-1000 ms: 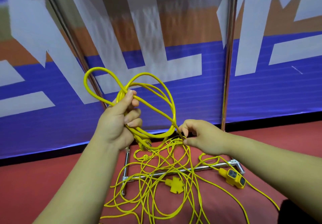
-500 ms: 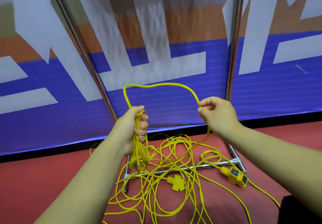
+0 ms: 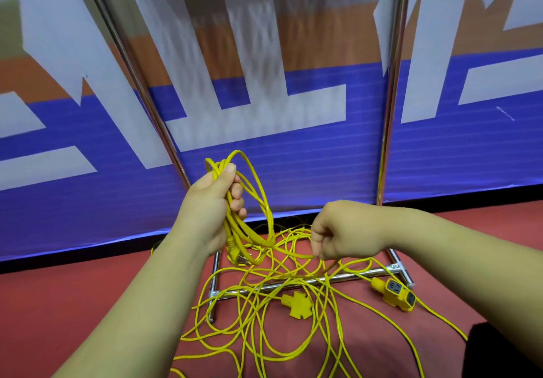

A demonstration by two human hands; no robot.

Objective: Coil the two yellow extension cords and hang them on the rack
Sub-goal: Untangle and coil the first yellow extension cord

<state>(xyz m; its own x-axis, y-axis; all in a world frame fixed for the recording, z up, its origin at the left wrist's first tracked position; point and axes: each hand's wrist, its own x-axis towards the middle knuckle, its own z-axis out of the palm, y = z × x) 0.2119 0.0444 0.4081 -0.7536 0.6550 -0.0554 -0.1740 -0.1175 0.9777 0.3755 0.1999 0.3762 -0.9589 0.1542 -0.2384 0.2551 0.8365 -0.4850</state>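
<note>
My left hand point(image 3: 210, 210) grips a small coil of yellow extension cord point(image 3: 258, 198), its loops standing up past my thumb and hanging down to a plug below my palm. My right hand point(image 3: 343, 230) is closed on the same cord a little lower and to the right, pinching the strand that runs from the coil. The rest of the yellow cords point(image 3: 282, 313) lie tangled on the red floor. A cross-shaped yellow socket point(image 3: 296, 304) and a yellow socket block point(image 3: 396, 292) lie among them. The metal rack's base point(image 3: 346, 276) sits under the tangle.
Two chrome rack uprights point(image 3: 390, 107) rise in front of a blue, white and orange banner wall point(image 3: 293, 157). The floor point(image 3: 73, 295) is red. A dark shape point(image 3: 505, 351) shows at the bottom right corner.
My right hand has dropped from chest height down toward the floor tangle, laying another loop into the coil. My left hand holds the coil a bit higher, with more loops.
</note>
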